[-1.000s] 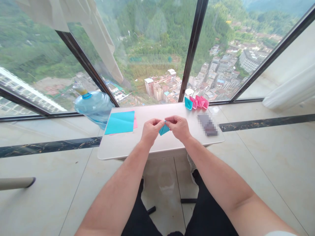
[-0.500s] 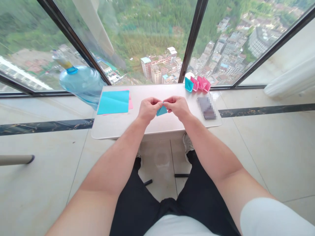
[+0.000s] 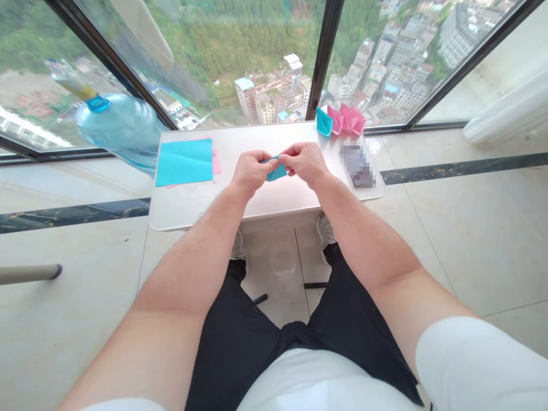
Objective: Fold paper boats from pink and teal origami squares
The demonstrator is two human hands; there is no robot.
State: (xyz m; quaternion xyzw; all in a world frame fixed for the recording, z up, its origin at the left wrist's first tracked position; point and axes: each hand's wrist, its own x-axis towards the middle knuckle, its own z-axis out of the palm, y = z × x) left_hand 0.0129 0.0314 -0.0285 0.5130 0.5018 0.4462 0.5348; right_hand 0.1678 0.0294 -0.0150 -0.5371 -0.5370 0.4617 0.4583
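Note:
A small folded piece of blue paper (image 3: pixel 277 172) is held up between my two hands, above the middle of the small white table (image 3: pixel 192 211). My left hand (image 3: pixel 252 171) pinches its left side between thumb and fingers. On the other side, my right hand (image 3: pixel 303 162) grips the paper near its top right edge. Part of the paper is hidden behind my fingers. To the left lies a stack of blue paper sheets (image 3: pixel 184 162), with pink paper (image 3: pixel 216 162) showing from underneath.
Folded paper boats stand at the table's back right: a blue boat (image 3: pixel 324 121) and several pink boats (image 3: pixel 351 120). A phone (image 3: pixel 358 166), partly blurred, lies near the right edge. Left of the table is a large water bottle (image 3: pixel 120 128). Windows (image 3: pixel 257 34) rise behind.
The camera view has shifted, so the table appears higher and slightly further left. Both hands keep hold of the blue paper, which has turned a little between my fingers.

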